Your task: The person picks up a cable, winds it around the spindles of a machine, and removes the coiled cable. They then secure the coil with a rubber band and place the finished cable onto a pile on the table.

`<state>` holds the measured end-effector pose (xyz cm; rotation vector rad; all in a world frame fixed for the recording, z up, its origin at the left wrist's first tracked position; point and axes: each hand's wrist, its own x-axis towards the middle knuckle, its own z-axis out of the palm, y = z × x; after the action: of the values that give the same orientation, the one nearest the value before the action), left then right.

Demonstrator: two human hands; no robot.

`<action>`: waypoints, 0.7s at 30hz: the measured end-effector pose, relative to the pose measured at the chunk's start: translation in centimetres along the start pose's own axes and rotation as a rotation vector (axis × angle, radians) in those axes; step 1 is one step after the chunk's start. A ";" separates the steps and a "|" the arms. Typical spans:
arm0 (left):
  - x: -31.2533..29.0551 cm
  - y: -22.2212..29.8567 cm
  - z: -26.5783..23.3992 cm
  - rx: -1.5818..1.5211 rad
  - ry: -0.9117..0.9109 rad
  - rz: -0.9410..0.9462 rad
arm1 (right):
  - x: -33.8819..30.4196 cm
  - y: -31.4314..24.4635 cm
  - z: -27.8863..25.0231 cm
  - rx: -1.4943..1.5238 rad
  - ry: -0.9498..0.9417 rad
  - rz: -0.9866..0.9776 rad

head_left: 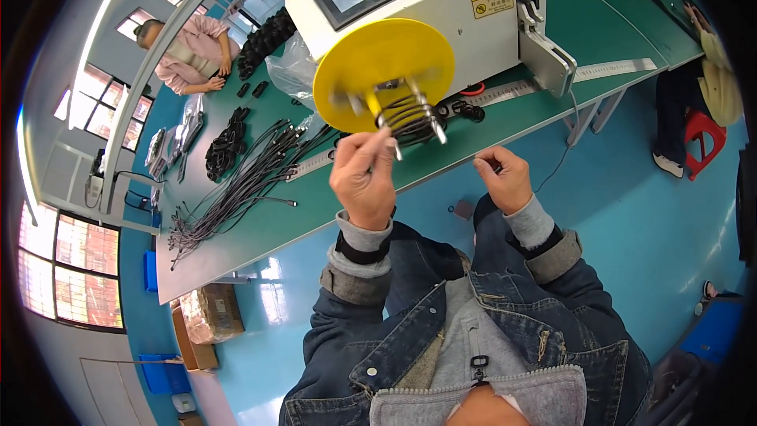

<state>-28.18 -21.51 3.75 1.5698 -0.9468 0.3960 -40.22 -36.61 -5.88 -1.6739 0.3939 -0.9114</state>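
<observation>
A white winding machine [441,8] with a small screen stands on the green table. On its front is a yellow disc [339,71], whose metal prongs are smeared by motion. A black cable [412,120] lies in loops around those prongs. My left hand [364,180] is closed in a pinch just below the prongs, its fingertips close to the cable loops; whatever it grips is hidden. Further right, off the table's front edge, my right hand [506,180] has its fingers curled and thumb pressed in. What it holds, if anything, does not show.
Many loose black cables [244,181] spread over the table's left side, beside bundled coils [227,144]. A steel ruler [505,93] runs along the front edge. One person [189,51] works at the far left; another sits at right by a red stool [702,142].
</observation>
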 end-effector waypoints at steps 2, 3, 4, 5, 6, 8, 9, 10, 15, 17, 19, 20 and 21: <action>0.9 1.1 0.6 0.073 0.008 0.096 | 0.4 -1.1 0.2 0.014 0.010 -0.040; 1.1 1.4 0.9 0.110 0.012 0.145 | 0.8 -1.9 0.4 0.027 0.018 -0.083; 1.1 1.4 1.1 0.111 0.010 0.151 | 1.3 -2.7 0.7 0.041 0.026 -0.131; 1.0 1.3 1.3 0.139 0.006 0.162 | 1.7 -3.4 0.9 0.046 0.030 -0.133; 0.7 1.3 1.6 0.164 0.000 0.171 | 2.0 -4.1 1.2 0.062 0.014 -0.152; 0.5 1.4 1.9 0.192 -0.011 0.182 | 2.6 -5.2 1.8 0.095 -0.020 -0.191; 0.5 1.5 2.0 0.202 -0.012 0.198 | 2.8 -5.4 2.0 0.098 -0.017 -0.191; 0.6 1.6 2.1 0.212 -0.012 0.214 | 3.1 -5.6 2.3 0.121 -0.038 -0.202; 0.3 1.9 2.0 0.163 -0.059 0.102 | 4.8 -5.1 2.6 0.123 -0.113 -0.213; 0.9 1.6 1.6 0.214 -0.108 0.122 | 5.4 -4.9 2.4 0.098 -0.126 -0.207; 1.7 1.3 1.2 0.320 -0.200 0.158 | 5.9 -5.3 1.9 -0.001 -0.080 -0.231; 1.9 1.1 1.2 0.323 -0.197 0.158 | 6.2 -5.5 1.8 -0.050 -0.059 -0.244; 2.0 0.8 1.2 0.340 -0.232 0.159 | 6.6 -5.2 1.9 -0.048 -0.062 -0.246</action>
<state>-27.87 -23.34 5.44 1.8835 -1.2375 0.5142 -35.60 -38.21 1.23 -1.8174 0.1707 -1.0329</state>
